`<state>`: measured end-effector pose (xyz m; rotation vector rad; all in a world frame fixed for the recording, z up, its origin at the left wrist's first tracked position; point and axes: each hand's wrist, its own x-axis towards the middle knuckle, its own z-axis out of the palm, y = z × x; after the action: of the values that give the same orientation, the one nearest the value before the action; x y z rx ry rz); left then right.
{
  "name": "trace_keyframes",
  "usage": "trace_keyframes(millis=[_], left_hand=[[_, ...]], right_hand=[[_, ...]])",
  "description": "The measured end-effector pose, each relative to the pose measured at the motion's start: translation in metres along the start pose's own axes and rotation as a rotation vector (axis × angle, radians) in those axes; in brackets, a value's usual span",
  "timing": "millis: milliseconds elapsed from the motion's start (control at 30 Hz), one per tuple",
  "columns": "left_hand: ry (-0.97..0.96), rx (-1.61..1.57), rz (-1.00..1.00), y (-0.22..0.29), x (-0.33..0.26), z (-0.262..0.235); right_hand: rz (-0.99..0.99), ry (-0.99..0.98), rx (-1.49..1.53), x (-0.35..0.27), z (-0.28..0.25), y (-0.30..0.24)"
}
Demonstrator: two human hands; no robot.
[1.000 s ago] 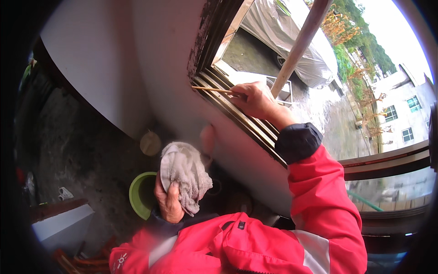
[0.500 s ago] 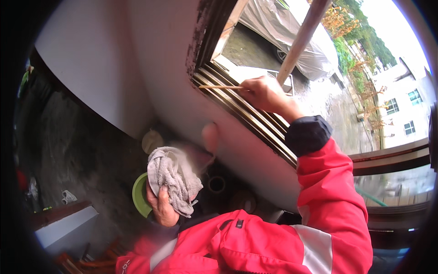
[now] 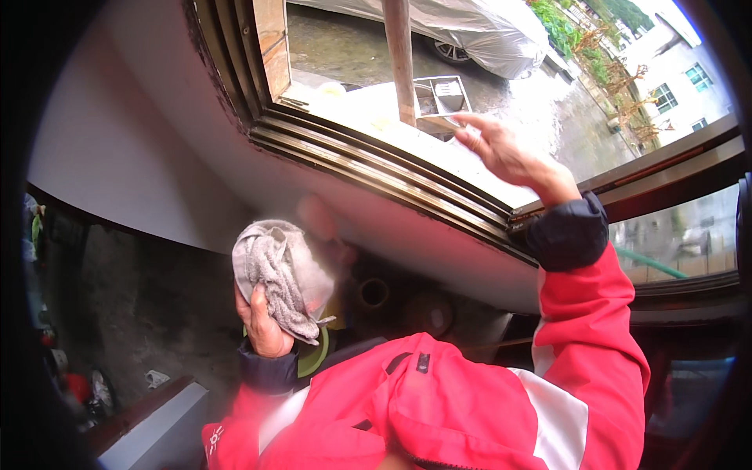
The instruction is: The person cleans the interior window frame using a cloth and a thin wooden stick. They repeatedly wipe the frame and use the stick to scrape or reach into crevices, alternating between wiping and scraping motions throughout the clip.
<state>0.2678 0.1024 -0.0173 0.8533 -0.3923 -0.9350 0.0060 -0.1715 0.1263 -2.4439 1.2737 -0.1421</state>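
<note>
While the left hand (image 3: 262,329) is closed around a bunched grey cloth (image 3: 278,274), the right hand (image 3: 501,153) is raised over the window track (image 3: 376,168) with its fingers loosely spread and open, gripping nothing that can be made out. The cloth is soft, ribbed terry, crumpled into a rounded wad; its long axis runs roughly upright, the bulk swelling above the fist toward the track and a frayed corner hanging below the thumb. It sits below the track and well apart from it, against the smooth white wall (image 3: 157,157) under the sill.

The track itself is a set of parallel brown metal rails, hard and glossy, with dark grime along the channels; it bends in a long curve from upper left to lower right. Just above the track lies a pale, wet ledge, and a rough wooden pole (image 3: 399,55) rises from beyond it. Farther out past the track stands a car under a crinkled grey cover (image 3: 486,31) on shiny wet ground.

Both sleeves are slick red fabric with dark knitted cuffs; the right cuff (image 3: 568,231) rests just at the track's lower end. Below the track, behind the cloth, a green round bowl rim (image 3: 313,360) peeks out
</note>
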Motion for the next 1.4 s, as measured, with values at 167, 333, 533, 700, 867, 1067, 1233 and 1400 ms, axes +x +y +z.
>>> trace_keyframes(millis=[167,333,533,700,867,1067,1233,1400], left_hand=[[-0.114,-0.018,-0.050,0.003,0.015,0.015],[-0.146,-0.046,-0.117,0.009,0.032,0.010],[-0.249,0.035,-0.128,0.033,0.039,0.020],[-0.401,0.149,-0.106,0.052,0.041,0.042],[-0.217,-0.003,-0.375,0.047,0.053,0.012],[-0.356,-0.083,-0.517,0.005,0.021,0.034],[-0.493,-0.115,-0.690,-0.042,-0.006,0.084],[-0.571,-0.218,-0.833,-0.077,-0.007,0.104]], right_hand=[[-0.250,-0.034,0.210,-0.035,0.035,-0.001],[-0.171,-0.163,0.478,-0.047,0.043,-0.019],[-0.214,-0.222,0.730,-0.062,0.088,-0.023],[-0.222,-0.423,1.174,-0.070,0.133,-0.039],[-0.308,-0.557,1.697,-0.081,0.147,-0.069],[-0.316,-0.377,1.834,-0.085,0.148,-0.065],[-0.065,-0.085,1.692,-0.100,0.128,-0.054],[0.009,0.247,1.045,-0.109,0.109,-0.012]])
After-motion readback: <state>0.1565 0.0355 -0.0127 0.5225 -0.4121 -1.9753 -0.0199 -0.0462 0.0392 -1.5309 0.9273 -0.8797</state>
